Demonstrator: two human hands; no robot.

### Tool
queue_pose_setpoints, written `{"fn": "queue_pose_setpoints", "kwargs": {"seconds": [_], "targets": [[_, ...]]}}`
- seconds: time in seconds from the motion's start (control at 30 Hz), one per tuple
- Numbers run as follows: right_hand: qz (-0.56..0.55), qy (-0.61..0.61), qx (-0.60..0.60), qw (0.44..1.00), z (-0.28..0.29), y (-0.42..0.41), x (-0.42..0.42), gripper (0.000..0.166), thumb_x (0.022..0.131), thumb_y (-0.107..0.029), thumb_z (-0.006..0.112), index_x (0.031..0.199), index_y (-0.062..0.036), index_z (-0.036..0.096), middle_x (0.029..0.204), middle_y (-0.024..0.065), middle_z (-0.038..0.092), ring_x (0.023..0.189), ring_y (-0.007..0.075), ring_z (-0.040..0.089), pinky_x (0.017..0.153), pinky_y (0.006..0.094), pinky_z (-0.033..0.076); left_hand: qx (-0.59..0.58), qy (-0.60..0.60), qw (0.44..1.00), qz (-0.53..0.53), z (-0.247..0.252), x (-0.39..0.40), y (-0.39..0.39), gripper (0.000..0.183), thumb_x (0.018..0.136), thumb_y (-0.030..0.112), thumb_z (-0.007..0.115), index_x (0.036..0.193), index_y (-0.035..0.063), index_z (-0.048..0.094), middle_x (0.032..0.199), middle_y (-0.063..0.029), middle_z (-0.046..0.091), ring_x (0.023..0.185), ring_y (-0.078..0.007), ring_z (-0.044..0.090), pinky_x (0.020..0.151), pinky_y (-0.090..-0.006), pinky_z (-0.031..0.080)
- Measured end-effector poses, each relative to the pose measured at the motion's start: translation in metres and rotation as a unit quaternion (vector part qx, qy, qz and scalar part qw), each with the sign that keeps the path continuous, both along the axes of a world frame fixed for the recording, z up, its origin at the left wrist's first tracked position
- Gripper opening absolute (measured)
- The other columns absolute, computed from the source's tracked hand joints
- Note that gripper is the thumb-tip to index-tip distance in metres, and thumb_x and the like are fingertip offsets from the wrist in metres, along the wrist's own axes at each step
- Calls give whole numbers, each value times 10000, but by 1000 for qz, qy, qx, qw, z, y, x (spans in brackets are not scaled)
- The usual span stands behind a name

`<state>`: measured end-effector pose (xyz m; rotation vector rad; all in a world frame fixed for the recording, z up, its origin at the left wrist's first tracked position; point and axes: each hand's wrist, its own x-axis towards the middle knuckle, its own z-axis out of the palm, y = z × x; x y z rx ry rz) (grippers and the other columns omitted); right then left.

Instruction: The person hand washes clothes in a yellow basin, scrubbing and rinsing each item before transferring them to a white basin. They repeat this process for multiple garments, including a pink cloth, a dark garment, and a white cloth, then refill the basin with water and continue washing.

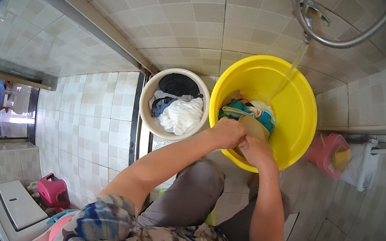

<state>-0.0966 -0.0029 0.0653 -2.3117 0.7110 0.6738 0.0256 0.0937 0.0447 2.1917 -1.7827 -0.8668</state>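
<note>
Both hands meet over the near rim of a big yellow plastic tub (302, 99). My left hand (229, 131) is closed on a wet tan cloth (253, 126), and my right hand (258, 151) grips the same cloth right beside it. Their fingers hide part of the cloth. Behind it, a heap of teal, white and dark laundry (239, 108) lies in the tub. A stream of water (289, 75) runs from a wall tap (311, 16) into the tub.
Left of the tub, touching or nearly so, stands a cream basin (146, 104) with white laundry (182, 115) and dark laundry (179, 85). A pink bin (323, 151) is at right. A metal shower hose (343, 43) loops above. A pink stool (51, 189) stands lower left.
</note>
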Motion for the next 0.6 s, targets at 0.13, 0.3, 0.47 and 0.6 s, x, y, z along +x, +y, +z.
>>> {"fn": "queue_pose_setpoints", "kwargs": {"seconds": [0.13,0.3,0.47,0.6], "targets": [[-11,-36,-30,999,29,-5,-6,296,859,-206,457,1080,-47,574,1037,201,597,933,378,564,800,429,450,-403,73,865,291,8,27,42,198,812,52,590,1008,54,621,888,-107,636,730,-243,635,605,-317,510],[-27,-81,-20,996,34,-9,-14,333,876,-221,499,1143,-27,546,1030,188,580,941,370,556,808,439,443,-182,-48,889,417,-81,110,128,335,778,115,642,1102,59,581,920,-150,614,772,-267,624,704,-355,504],[-41,-80,-11,996,31,-13,-12,348,867,-220,524,1150,-20,556,1052,194,576,939,368,561,800,423,455,26,-68,912,403,-154,128,159,759,668,240,752,1328,115,398,1353,-195,384,1166,-352,458,904,-397,455],[-36,-96,-12,995,31,-13,-14,349,862,-214,533,1144,-11,557,1063,188,577,934,363,567,788,408,464,137,-90,941,296,-142,129,127,1115,558,299,836,1442,194,166,1498,-166,74,1294,-384,294,967,-441,417]]}}
